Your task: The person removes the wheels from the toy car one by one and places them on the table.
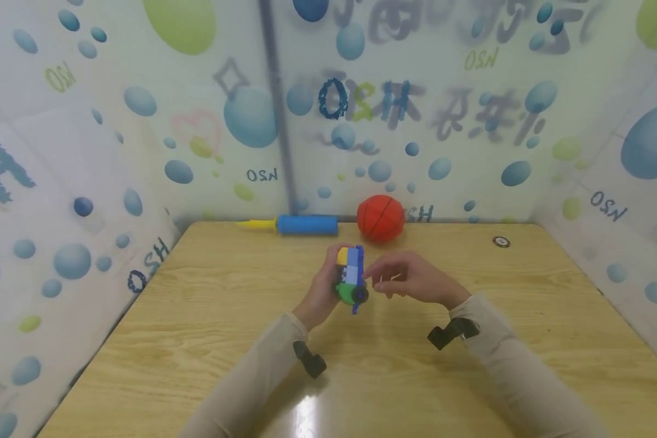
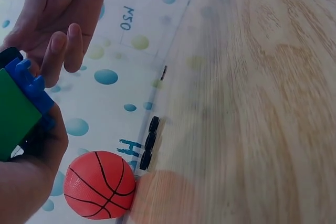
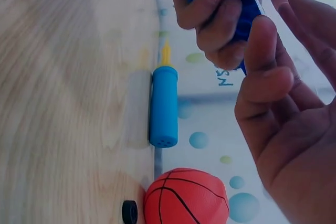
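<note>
Toy (image 1: 352, 275), long axis pointing forward, green end nearest, is gripped by left hand (image 1: 320, 293); right hand (image 1: 413, 280) relaxed.

A red basketball (image 1: 380, 218) with black seams sits at the far edge of the wood-grained table (image 1: 241, 286), close to the back wall. Just left of the basketball lies a hand pump (image 1: 308, 225), its blue barrel on the nearer side and its yellow nozzle pointing away from the ball. Well to the basketball's right is a small black-and-white disc (image 1: 500, 242). Behind the basketball rises a pale curtain-like wall (image 1: 449, 194) printed with blue and green bubbles and mirrored H2O lettering; blurred grey writing spreads above and right of the ball, while a dark upright bar (image 1: 279, 103) stands to its left.
</note>
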Demonstrator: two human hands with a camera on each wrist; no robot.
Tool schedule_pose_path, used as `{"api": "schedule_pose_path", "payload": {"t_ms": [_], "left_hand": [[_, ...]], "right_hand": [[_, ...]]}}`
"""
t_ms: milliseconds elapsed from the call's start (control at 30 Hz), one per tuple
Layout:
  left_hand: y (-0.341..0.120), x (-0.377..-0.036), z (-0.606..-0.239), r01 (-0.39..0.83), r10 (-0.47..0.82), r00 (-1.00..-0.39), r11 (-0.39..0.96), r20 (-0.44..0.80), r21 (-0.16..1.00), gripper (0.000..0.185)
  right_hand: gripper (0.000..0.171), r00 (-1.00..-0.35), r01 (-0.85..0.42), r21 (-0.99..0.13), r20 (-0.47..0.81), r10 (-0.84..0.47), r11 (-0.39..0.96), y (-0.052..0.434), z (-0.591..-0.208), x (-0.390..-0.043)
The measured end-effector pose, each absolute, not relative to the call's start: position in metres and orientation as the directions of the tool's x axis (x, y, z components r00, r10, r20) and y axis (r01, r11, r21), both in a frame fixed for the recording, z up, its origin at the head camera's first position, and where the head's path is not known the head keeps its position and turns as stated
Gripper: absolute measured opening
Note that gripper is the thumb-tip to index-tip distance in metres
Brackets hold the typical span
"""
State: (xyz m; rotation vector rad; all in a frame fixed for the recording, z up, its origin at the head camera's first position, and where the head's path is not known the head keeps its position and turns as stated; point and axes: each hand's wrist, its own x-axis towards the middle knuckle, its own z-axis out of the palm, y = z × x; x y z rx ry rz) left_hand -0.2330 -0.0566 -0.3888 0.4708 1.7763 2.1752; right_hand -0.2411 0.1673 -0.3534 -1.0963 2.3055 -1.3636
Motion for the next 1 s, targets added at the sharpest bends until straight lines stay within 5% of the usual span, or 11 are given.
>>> {"api": "schedule_pose_path", "payload": {"t_ms": [233,633,1000], "left_hand": [[-0.052,-0.237,-0.393,0.003,0.388,-0.919,-0.178,0.072,0.984,0.047],[-0.045,-0.239,-0.389,0.065,0.322,-0.941,-0.122,0.101,0.99,0.056],[-0.037,-0.241,-0.399,0.145,0.181,-0.972,-0.038,0.15,0.989,0.034]], "right_hand": [[0.029,-0.628,-0.484,-0.846,0.158,-0.762,0.223,0.157,-0.362,-0.239],[0.025,-0.634,-0.521,-0.822,0.193,-0.749,0.229,0.145,-0.364,-0.234],[0.017,-0.735,-0.495,-0.826,0.231,-0.638,0.271,0.131,-0.37,-0.231]]}}
